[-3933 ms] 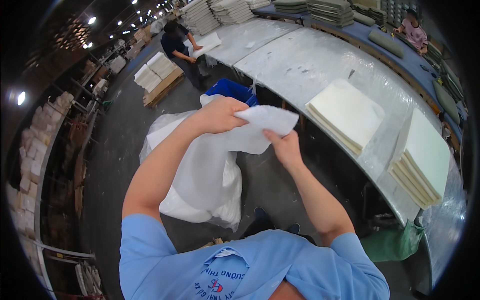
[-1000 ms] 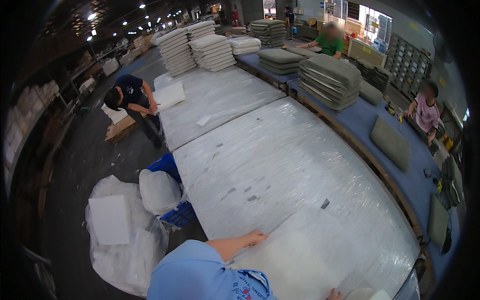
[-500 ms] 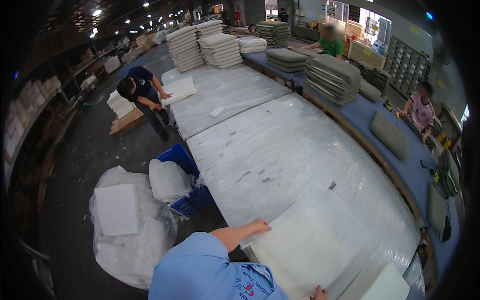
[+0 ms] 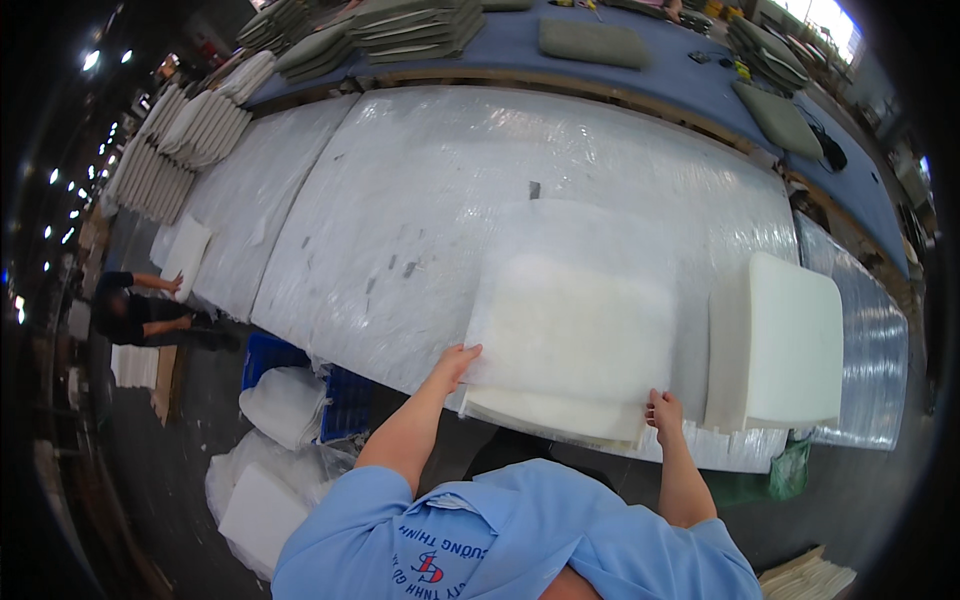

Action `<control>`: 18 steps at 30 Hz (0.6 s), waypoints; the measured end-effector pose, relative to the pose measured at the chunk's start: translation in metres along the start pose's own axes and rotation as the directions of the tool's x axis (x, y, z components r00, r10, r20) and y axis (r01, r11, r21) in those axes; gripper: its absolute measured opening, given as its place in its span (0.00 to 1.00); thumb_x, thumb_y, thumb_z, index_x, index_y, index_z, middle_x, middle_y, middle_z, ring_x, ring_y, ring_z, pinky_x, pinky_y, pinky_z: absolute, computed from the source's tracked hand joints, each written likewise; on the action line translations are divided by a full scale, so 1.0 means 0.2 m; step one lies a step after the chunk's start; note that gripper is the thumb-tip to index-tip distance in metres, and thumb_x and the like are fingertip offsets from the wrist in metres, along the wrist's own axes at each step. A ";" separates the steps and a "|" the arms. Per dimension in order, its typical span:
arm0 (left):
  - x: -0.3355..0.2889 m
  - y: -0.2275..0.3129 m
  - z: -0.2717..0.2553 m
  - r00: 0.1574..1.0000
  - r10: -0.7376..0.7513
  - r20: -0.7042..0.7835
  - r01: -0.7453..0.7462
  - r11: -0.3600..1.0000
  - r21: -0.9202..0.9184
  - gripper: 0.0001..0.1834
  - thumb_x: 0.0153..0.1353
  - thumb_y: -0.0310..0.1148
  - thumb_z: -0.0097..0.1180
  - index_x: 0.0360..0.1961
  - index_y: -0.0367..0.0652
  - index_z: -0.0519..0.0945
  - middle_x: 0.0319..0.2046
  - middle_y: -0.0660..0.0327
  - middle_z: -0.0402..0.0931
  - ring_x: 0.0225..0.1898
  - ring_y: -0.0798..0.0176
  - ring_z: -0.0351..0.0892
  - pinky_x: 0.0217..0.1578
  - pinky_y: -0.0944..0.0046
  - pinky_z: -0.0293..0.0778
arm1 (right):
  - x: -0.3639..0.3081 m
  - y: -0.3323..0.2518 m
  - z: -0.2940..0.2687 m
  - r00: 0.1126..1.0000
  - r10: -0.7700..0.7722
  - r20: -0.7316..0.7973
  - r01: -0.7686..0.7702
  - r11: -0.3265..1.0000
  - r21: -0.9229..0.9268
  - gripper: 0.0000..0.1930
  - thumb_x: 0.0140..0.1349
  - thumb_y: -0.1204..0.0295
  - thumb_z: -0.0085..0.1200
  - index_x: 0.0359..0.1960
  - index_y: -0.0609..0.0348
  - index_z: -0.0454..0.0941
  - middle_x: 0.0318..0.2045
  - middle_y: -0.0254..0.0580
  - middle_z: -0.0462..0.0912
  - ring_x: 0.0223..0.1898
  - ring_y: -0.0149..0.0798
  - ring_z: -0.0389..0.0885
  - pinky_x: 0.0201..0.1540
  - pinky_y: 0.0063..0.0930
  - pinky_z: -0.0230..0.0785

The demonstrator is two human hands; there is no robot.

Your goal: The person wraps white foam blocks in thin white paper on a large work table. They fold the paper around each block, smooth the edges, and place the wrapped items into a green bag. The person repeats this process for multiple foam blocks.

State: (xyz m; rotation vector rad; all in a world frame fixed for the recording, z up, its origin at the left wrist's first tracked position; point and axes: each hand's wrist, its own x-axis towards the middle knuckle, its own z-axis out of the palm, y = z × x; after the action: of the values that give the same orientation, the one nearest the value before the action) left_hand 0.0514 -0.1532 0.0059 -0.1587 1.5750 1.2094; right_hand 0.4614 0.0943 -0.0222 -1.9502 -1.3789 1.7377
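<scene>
Head: left hand [image 4: 460, 362] and right hand [image 4: 664, 411] seemingly pinch the likely light, limp sheet [image 4: 575, 310] by corners near the edge of the worktop [image 4: 400, 200].

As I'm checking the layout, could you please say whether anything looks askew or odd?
The sheet sits off-centre on the pad: it reaches past the far edge, while the pad's near edge sticks out bare. Dark patches also stand out on the pale table.
</scene>
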 end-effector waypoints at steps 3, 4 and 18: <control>0.01 0.00 0.00 1.000 -0.018 -0.003 0.018 0.998 -0.057 0.24 0.70 0.41 0.64 0.59 0.36 0.78 0.50 0.54 0.85 0.49 0.54 0.87 0.52 0.49 0.83 | 0.00 -0.04 0.00 0.999 0.043 0.005 -0.043 0.999 0.015 0.17 0.70 0.55 0.60 0.40 0.58 0.77 0.30 0.38 0.80 0.23 0.32 0.79 0.23 0.29 0.71; 0.01 0.00 -0.01 1.000 -0.016 -0.002 0.016 0.996 -0.087 0.23 0.70 0.41 0.64 0.59 0.36 0.78 0.50 0.54 0.84 0.49 0.54 0.87 0.52 0.49 0.83 | 0.00 -0.07 0.02 0.999 0.043 0.002 -0.043 0.999 -0.011 0.18 0.70 0.54 0.60 0.39 0.58 0.77 0.30 0.38 0.80 0.23 0.32 0.78 0.24 0.29 0.71; 0.14 0.64 0.28 0.933 0.343 0.111 -0.322 0.931 -0.170 0.32 0.67 0.37 0.66 0.66 0.34 0.70 0.53 0.53 0.82 0.52 0.54 0.84 0.54 0.52 0.81 | 0.12 -0.66 -0.01 0.938 -0.347 -0.008 0.326 0.874 0.361 0.13 0.71 0.56 0.58 0.44 0.51 0.82 0.38 0.31 0.85 0.39 0.32 0.83 0.39 0.35 0.78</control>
State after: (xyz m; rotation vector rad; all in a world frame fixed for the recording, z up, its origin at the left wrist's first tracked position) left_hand -0.0045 -0.0375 0.0671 0.1015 1.4245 1.5710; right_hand 0.3940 0.1861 0.0500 -1.3854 -1.2235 1.7359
